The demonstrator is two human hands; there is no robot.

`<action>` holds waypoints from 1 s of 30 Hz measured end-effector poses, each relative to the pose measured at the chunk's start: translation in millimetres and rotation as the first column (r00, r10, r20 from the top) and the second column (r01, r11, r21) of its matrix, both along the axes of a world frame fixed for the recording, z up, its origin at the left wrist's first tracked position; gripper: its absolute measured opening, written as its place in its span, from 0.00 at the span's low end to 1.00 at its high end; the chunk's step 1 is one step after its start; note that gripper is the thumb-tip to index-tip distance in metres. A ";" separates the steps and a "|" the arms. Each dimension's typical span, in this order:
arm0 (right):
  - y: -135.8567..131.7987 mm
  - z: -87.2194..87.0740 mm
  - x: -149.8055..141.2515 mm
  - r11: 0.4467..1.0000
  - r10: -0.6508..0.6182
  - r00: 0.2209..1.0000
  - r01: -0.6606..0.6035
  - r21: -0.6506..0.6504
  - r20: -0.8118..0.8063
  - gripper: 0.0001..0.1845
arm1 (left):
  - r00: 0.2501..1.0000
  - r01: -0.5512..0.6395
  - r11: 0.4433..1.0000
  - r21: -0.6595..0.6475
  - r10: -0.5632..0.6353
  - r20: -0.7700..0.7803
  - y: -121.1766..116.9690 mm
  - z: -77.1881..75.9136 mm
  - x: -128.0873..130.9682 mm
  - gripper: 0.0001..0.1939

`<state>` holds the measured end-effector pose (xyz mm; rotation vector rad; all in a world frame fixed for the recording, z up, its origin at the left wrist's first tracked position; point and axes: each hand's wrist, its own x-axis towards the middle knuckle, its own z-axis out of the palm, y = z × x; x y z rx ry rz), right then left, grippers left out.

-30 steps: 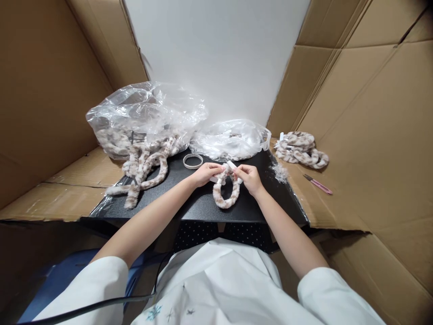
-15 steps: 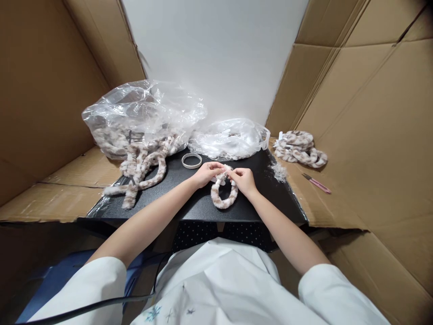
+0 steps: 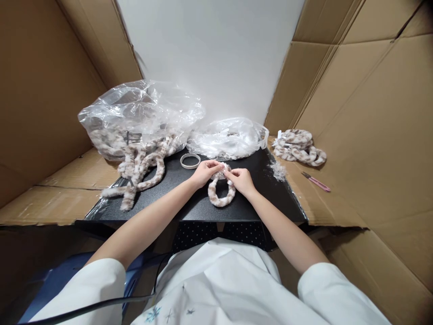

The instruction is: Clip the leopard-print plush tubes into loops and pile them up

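Observation:
A looped, fluffy white-and-brown plush strip (image 3: pixel 221 199) lies on the black table, its round part towards me. At its far end my left hand (image 3: pixel 207 171) pinches it from the left, fingers closed. My right hand (image 3: pixel 241 179) grips the same end from the right, thumb and fingers pressed together. A small white piece shows on the loop beside the right fingers; its kind I cannot make out. Just beyond my left hand lies a roll of tape (image 3: pixel 190 161) on its side.
At the left, a clear plastic bag (image 3: pixel 142 104) spills plush strips (image 3: pixel 130 180). A second plastic bag (image 3: pixel 226 140) lies behind my hands. On the cardboard at right are finished-looking plush loops (image 3: pixel 297 146), a fluff heap (image 3: pixel 278 171) and pink thread snips (image 3: pixel 316 181). Cardboard walls (image 3: pixel 365 99) flank the table.
Both hands stay at the loop's far end, with small finger shifts. The whole view has moved slightly; the loop sits a little further left. Nothing has been let go.

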<state>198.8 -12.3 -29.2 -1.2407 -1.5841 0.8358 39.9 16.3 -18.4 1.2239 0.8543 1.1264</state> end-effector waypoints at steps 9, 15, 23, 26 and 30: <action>5.5 12.6 17.2 0.995 -0.047 0.994 0.056 0.086 -0.098 0.20 | 0.994 0.038 0.990 0.133 -0.024 -0.104 -0.2 35.9 -24.6 0.19; 7.2 24.6 12.2 0.759 0.302 0.800 -0.531 -0.377 -0.519 0.27 | 0.960 0.234 0.957 0.172 -0.199 -0.199 -17.5 45.7 -15.8 0.19; 2.7 32.7 34.2 0.369 0.338 0.625 -0.776 -0.511 -0.704 0.30 | 0.887 0.352 0.882 0.313 -0.209 -0.411 -21.7 54.9 -17.7 0.17; 2.6 33.7 36.9 0.339 0.378 0.583 -0.810 -0.478 -0.720 0.34 | 0.853 0.363 0.841 0.401 -0.126 -0.507 -26.2 62.4 -20.1 0.16; 2.1 35.2 35.7 0.301 0.329 0.567 -0.821 -0.485 -0.755 0.36 | 0.797 0.372 0.745 0.553 0.049 -0.602 -30.3 67.4 -20.2 0.14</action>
